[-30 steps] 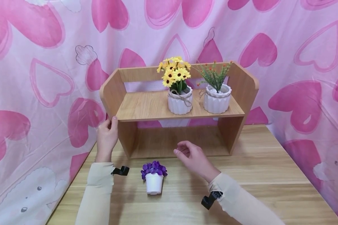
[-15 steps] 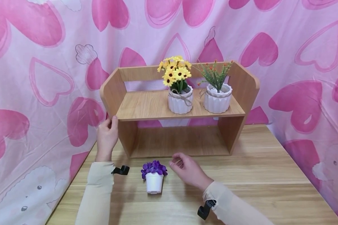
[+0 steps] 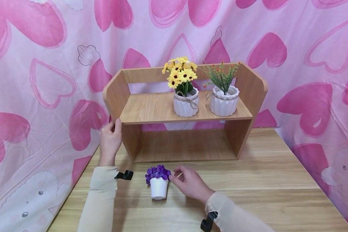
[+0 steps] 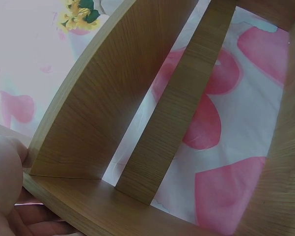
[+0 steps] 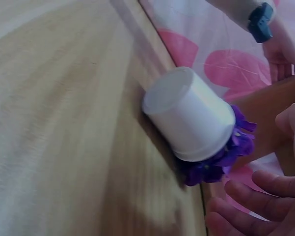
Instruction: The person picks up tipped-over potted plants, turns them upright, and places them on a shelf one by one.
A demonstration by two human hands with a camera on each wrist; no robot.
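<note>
A small white pot (image 3: 159, 188) with purple flowers (image 3: 157, 173) lies on its side on the table, base facing me. My right hand (image 3: 189, 182) is just right of the flowers, thumb tip close to the petals; the right wrist view shows its fingers (image 5: 257, 196) loosely bent with nothing between them. My left hand (image 3: 110, 138) grips the left side panel of a two-tier wooden shelf (image 3: 149, 109), thumb on the front edge and fingers round the outside. On the upper tier stand a ribbed white pot of yellow flowers (image 3: 179, 75) and one of orange-tipped greenery (image 3: 223, 79).
The wooden table (image 3: 272, 180) runs under the shelf and up to a pink heart-patterned cloth (image 3: 61, 96) hanging behind and at both sides. The lower tier (image 3: 185, 146) of the shelf is open at the front.
My right hand has moved left and down, from in front of the lower tier to beside the purple flowers. The left hand has stayed on the shelf panel.
</note>
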